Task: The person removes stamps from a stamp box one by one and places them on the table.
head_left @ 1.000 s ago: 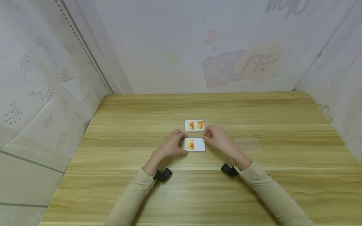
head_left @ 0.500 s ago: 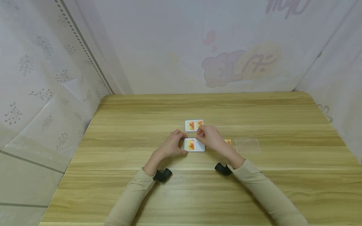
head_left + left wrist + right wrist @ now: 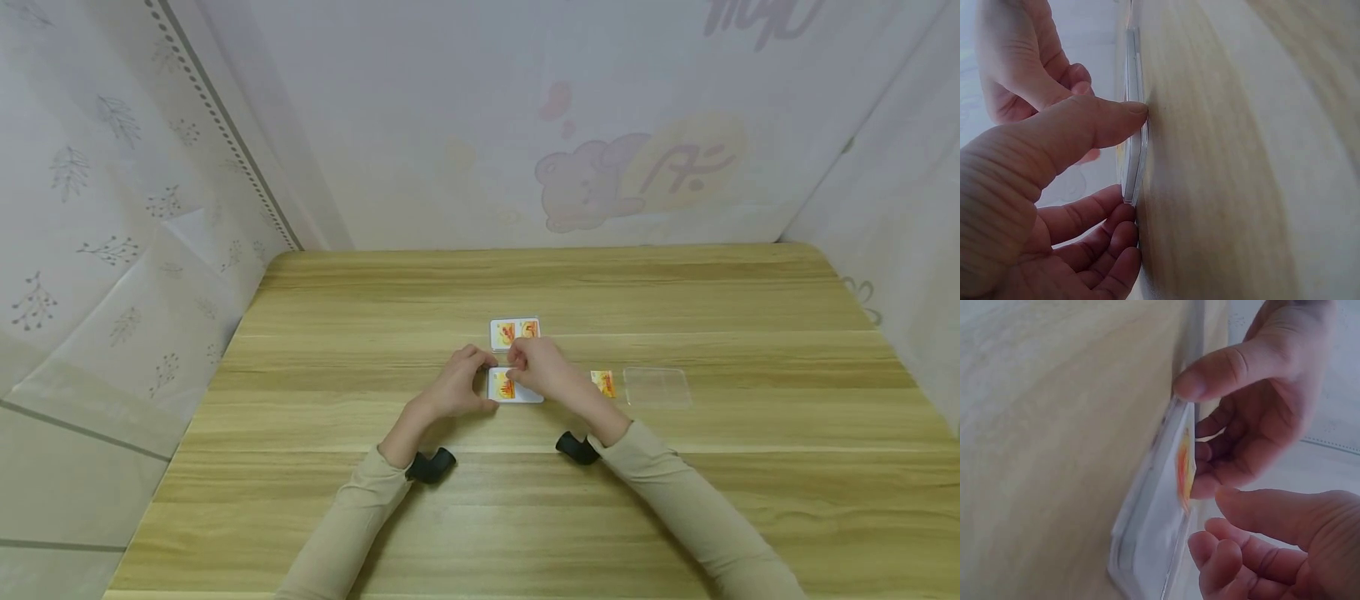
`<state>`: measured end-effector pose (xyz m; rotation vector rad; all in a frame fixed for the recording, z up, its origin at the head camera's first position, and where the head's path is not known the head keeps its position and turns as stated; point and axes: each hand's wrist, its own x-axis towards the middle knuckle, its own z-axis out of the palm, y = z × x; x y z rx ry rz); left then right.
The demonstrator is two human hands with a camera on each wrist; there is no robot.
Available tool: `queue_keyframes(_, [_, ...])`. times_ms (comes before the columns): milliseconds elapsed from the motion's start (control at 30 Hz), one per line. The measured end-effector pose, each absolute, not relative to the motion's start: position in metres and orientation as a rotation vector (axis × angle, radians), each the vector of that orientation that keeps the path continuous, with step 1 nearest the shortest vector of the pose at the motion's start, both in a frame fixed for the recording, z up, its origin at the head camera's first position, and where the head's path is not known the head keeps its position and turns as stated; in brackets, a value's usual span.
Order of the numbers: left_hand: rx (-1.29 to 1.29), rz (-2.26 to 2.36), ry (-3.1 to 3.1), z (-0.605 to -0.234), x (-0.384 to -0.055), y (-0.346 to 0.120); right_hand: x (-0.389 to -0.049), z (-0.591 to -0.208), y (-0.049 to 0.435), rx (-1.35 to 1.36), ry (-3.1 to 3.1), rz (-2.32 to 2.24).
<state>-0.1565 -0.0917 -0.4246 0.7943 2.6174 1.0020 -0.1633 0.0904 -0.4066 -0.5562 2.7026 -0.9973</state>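
A flat white rectangular case (image 3: pixel 532 397) with a clear plastic edge lies on the table, an orange-yellow picture (image 3: pixel 501 385) on its left half. My left hand (image 3: pixel 455 385) holds it at the left end, thumb on the near edge and fingers at the far edge. Over its right half hovers my right hand (image 3: pixel 547 367), fingertips right at the picture's edge. In the right wrist view, the right thumb (image 3: pixel 1260 509) stands apart from the loosely curled fingers (image 3: pixel 1219 559), and nothing shows between them. The picture (image 3: pixel 1184 472) appears there on the case (image 3: pixel 1157 544).
Just behind, a similar white case (image 3: pixel 496 327) bears two orange pictures, partly overlapped by the right hand. To the right lie a small orange picture piece (image 3: pixel 602 384) and a clear plastic rectangle (image 3: pixel 657 387). The wooden table (image 3: pixel 487 533) meets curtained walls at the back and sides.
My right hand has moved left across the case, from its right edge to the picture. The small orange piece at the right has come out from behind the right arm. The left hand stays put.
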Motion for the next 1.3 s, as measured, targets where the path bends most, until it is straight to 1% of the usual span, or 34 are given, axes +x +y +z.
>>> queue_keyframes(300, [0.780, 0.990, 2.622, -0.425, -0.156, -0.092, -0.163, -0.410, 0.083, -0.513, 2.692, -0.913])
queue_keyframes(667, [0.790, 0.984, 2.631, -0.426, -0.156, -0.092, -0.167, -0.411, 0.079, -0.524, 2.715, -0.846])
queue_keyframes(1300, [0.802, 0.982, 2.623, -0.425, -0.157, -0.092, -0.168, -0.410, 0.080, -0.554, 2.715, -0.898])
